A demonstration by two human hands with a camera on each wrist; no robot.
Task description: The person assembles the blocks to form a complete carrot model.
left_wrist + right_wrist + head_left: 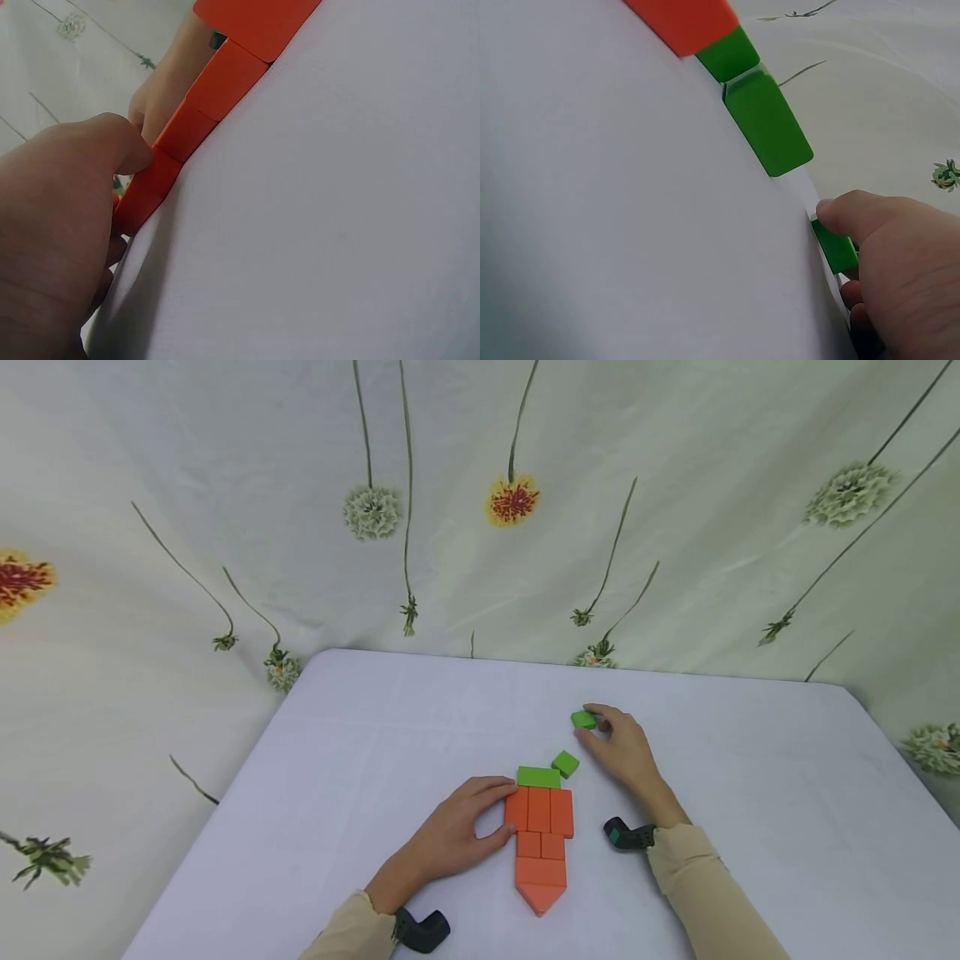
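In the head view my left hand (457, 831) is beside a flat figure of orange blocks, with thumb and fingertips at opposite ends of the leftmost upright orange block (514, 811). The left wrist view shows its thumb against the orange side of the row. A long green block (538, 777) lies across the figure's top, and a small green block (566, 764) sits tilted at its right corner. Farther back, my right hand (621, 750) pinches another small green block (583, 719) between thumb and fingers. That block (835, 246) is close to the cloth in the right wrist view.
The figure continues toward me with two small orange blocks (541, 845), a wider orange block (541, 871) and an orange triangle (541, 897). A white cloth covers the table (405, 718). Behind it hangs a flower-printed curtain (450, 552). Each wrist carries a black camera.
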